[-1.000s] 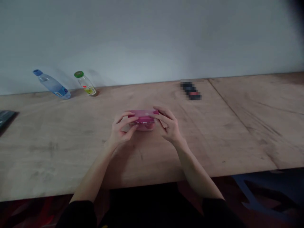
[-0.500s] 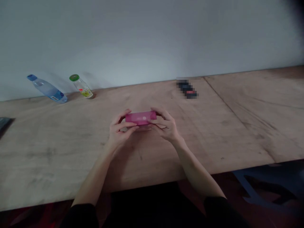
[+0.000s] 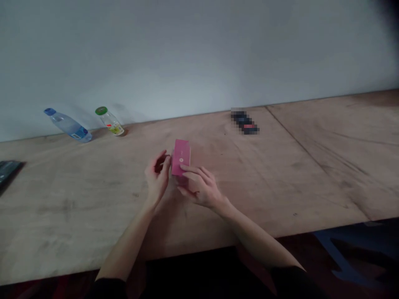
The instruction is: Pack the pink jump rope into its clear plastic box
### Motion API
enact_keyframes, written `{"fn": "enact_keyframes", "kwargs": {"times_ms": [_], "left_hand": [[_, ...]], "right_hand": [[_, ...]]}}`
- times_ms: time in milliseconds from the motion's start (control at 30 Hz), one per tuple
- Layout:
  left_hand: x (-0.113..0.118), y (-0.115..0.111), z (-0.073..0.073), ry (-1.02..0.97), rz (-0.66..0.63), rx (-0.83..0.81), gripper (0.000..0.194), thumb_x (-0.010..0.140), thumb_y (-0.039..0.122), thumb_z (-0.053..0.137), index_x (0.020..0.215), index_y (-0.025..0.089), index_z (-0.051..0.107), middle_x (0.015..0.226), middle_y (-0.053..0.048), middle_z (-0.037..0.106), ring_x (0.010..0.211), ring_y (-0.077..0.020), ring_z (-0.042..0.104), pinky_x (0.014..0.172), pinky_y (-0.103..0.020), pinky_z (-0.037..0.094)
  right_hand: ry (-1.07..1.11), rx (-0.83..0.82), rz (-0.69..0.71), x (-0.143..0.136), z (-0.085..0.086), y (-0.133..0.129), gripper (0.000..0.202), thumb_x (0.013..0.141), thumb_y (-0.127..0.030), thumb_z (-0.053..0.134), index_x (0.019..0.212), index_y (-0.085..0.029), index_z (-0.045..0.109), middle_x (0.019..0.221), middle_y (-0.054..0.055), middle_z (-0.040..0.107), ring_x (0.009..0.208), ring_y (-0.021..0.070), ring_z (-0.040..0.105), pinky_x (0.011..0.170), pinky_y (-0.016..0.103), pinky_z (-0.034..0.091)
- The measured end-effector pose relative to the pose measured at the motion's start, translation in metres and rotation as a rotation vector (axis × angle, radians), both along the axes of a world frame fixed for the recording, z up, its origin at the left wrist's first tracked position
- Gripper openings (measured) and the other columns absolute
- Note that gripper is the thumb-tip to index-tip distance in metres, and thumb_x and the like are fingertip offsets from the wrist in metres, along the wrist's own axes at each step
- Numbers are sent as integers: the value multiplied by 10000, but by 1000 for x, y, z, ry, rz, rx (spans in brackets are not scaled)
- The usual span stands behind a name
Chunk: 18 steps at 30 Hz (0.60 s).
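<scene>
A small pink box (image 3: 181, 155) with a white round mark on its face is held upright over the table, its long side pointing away from me. My right hand (image 3: 202, 187) grips its near end, with fingers over the face and the thumb lower down. Close by the box's left edge is my left hand (image 3: 158, 174), its fingers loosely curved and a gap showing between thumb and fingers. Whether its fingertips touch the box is hard to make out.
Against the wall at the back left stand a blue-capped plastic bottle (image 3: 70, 126) and a green-lidded glass bottle (image 3: 109, 121). A pixelated dark object (image 3: 245, 121) lies at the back right. One dark flat item (image 3: 9, 171) sits at the left edge of the wooden table (image 3: 93, 199).
The pink box has turned from lying crosswise to pointing away from me. My left hand has loosened from its end, while my right hand has shifted to the near end.
</scene>
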<state>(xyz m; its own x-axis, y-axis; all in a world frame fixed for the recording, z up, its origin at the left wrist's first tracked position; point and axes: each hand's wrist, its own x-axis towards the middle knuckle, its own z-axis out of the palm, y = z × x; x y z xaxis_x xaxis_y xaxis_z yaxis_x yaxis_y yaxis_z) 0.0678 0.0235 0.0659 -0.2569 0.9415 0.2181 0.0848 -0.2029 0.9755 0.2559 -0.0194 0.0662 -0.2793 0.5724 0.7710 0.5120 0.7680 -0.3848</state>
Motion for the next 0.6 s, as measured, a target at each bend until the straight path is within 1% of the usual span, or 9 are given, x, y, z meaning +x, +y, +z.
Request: {"fn": "enact_keyframes", "kwargs": {"times_ms": [67, 167, 233, 300, 367, 433, 467, 500, 600], "left_hand": [[0, -9, 12, -41, -118, -102, 499, 959, 664, 714, 1158, 222, 833, 1131, -99, 834, 1074, -252, 789, 997, -428, 647], [-1, -19, 29, -52, -263, -181, 519, 960, 662, 711, 1209, 222, 831, 1183, -100, 840, 1179, -282, 775, 1091, -457, 611], [1, -21, 36, -45, -280, -180, 538, 922, 655, 763, 1249, 231, 818, 1239, -96, 831, 1212, -290, 769, 1114, -466, 604], [4, -20, 37, -33, -258, -159, 541, 891, 654, 793, 1242, 244, 820, 1269, -84, 826, 1200, -292, 775, 1109, -477, 611], [7, -16, 37, -18, -275, -166, 505, 883, 637, 805, 1212, 256, 833, 1255, -71, 832, 1184, -295, 780, 1114, -492, 609], [9, -10, 36, -18, -337, -205, 462, 887, 622, 801, 1176, 266, 851, 1223, -71, 841, 1188, -307, 777, 1130, -508, 596], [9, -6, 35, -25, -370, -227, 449, 874, 621, 813, 1152, 271, 860, 1202, -75, 845, 1182, -316, 778, 1125, -512, 598], [10, -2, 35, -35, -393, -245, 442, 858, 623, 826, 1126, 275, 868, 1185, -80, 848, 1174, -324, 779, 1115, -512, 602], [14, 7, 32, -46, -361, -256, 444, 821, 637, 850, 1073, 272, 874, 1165, -92, 847, 1154, -325, 777, 1071, -493, 622]], "right_hand": [[-47, -27, 75, -3, 3, -5, 543, 1053, -317, 680, 1561, -208, 519, 1449, 167, 720, 1253, 286, 728, 1008, 439, 596], [-66, -68, 108, -1, 7, -7, 629, 1089, -217, 547, 1692, -225, 367, 1387, 122, 756, 1245, 263, 718, 1055, 442, 566], [-64, -83, 29, 1, 10, -4, 615, 1073, -149, 501, 1666, -299, 432, 1263, 60, 800, 1219, 254, 715, 1085, 455, 527], [-41, -91, -78, 4, 14, 3, 540, 1057, -172, 538, 1570, -343, 561, 1231, 47, 800, 1259, 281, 688, 1128, 503, 480], [25, -131, -168, 10, 20, 14, 475, 1041, -271, 607, 1513, -327, 616, 1394, 87, 738, 1369, 335, 621, 1182, 575, 434], [118, -244, -216, 18, 27, 27, 518, 1018, -378, 658, 1525, -288, 603, 1577, 133, 611, 1466, 373, 545, 1217, 626, 412], [162, -324, -200, 23, 30, 33, 545, 1007, -419, 673, 1527, -272, 598, 1606, 148, 582, 1475, 376, 541, 1215, 628, 429], [197, -413, -152, 28, 32, 39, 542, 1001, -445, 681, 1506, -262, 612, 1576, 153, 608, 1443, 368, 578, 1196, 612, 464], [274, -628, -14, 38, 33, 47, 439, 982, -481, 715, 1355, -251, 694, 1373, 125, 741, 1259, 318, 709, 1112, 527, 562]]}}
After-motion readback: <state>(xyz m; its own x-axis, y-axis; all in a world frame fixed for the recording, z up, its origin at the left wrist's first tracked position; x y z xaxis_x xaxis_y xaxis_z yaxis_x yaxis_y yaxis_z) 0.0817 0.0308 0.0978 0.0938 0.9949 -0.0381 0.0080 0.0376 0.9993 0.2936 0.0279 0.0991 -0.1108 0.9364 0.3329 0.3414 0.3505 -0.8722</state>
